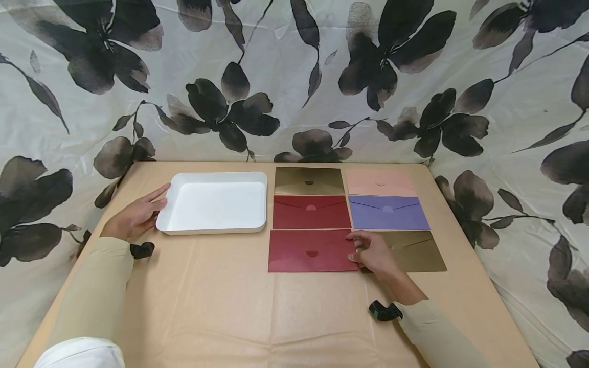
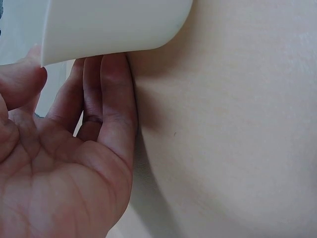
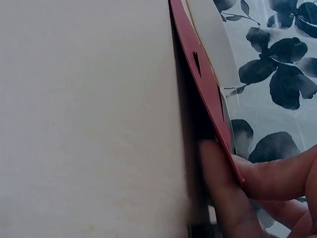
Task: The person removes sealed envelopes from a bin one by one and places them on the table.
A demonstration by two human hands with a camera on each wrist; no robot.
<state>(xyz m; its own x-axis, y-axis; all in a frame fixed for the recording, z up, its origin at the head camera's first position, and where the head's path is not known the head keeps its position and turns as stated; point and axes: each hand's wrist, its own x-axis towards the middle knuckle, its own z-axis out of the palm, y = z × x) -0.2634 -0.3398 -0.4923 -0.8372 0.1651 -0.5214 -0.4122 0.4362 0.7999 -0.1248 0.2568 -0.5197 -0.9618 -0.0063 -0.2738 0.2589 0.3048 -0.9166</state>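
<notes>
At the left side of a white rectangular tray (image 1: 211, 202), my left hand (image 1: 134, 217) grips the rim. In the left wrist view the thumb (image 2: 22, 82) lies against the wall of the tray (image 2: 114, 25), and the other fingers reach under its edge. My right hand (image 1: 377, 255) pinches the right edge of the front red envelope (image 1: 294, 258), which lies flap side up. The right wrist view has this red envelope (image 3: 208, 91) edge-on, its near corner raised between thumb and finger. Partly behind the right hand lies a dark gold envelope (image 1: 421, 250).
Behind the front pair lie a darker red envelope (image 1: 292, 217) and a violet-blue one (image 1: 407, 219). Farther back are a gold envelope (image 1: 294, 179) and a pale pink one (image 1: 400, 180). A tan covering spreads over the table (image 1: 221, 306); floral fabric (image 1: 285, 66) hangs behind it.
</notes>
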